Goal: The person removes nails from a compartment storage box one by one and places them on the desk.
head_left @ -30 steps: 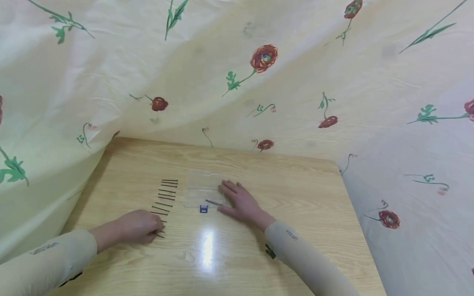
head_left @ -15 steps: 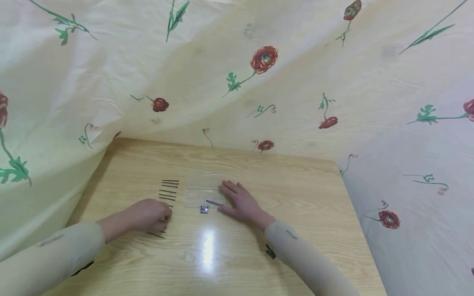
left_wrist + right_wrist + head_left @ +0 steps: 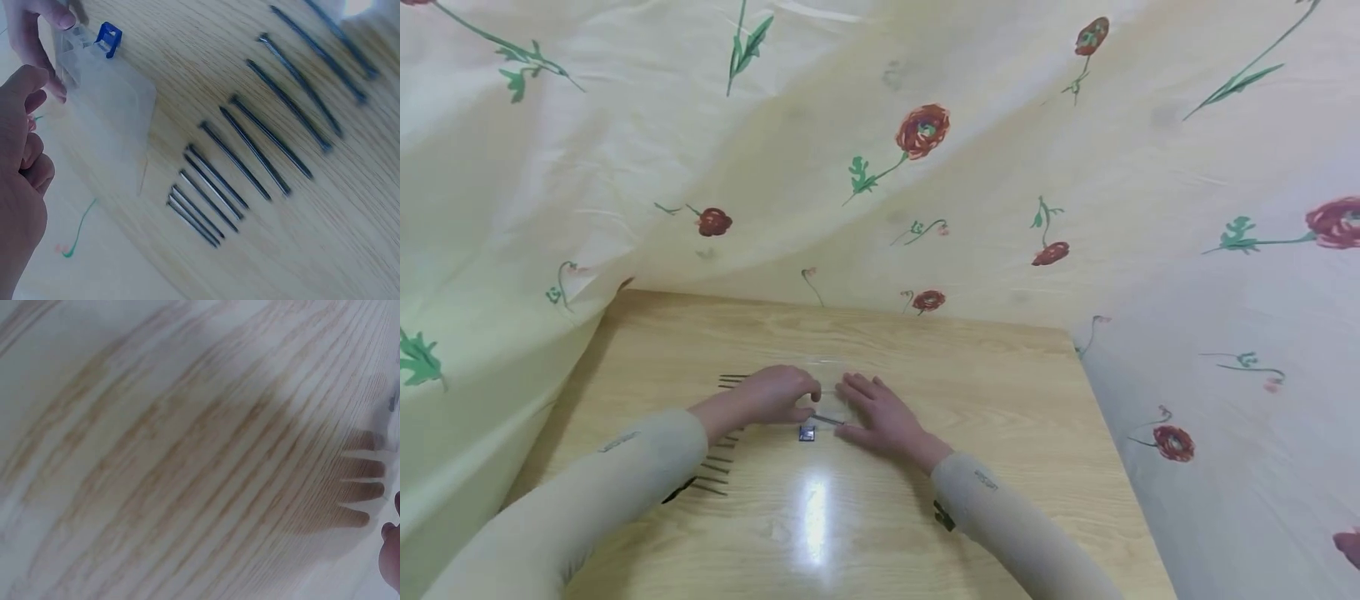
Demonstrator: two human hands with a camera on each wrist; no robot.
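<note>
Left hand point(image 3: 778, 393) curled over clear plastic box point(image 3: 103, 94) on wooden table point(image 3: 925, 350), grip unclear, right hand point(image 3: 880, 417) flat, fingers straight, steadying box, nails point(image 3: 262, 144) in a row just beside

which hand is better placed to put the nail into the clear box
Probably the left hand: it is over the clear box with curled fingers right at the nail by the blue latch. The right hand lies flat on the table, steadying the box edge.
</note>
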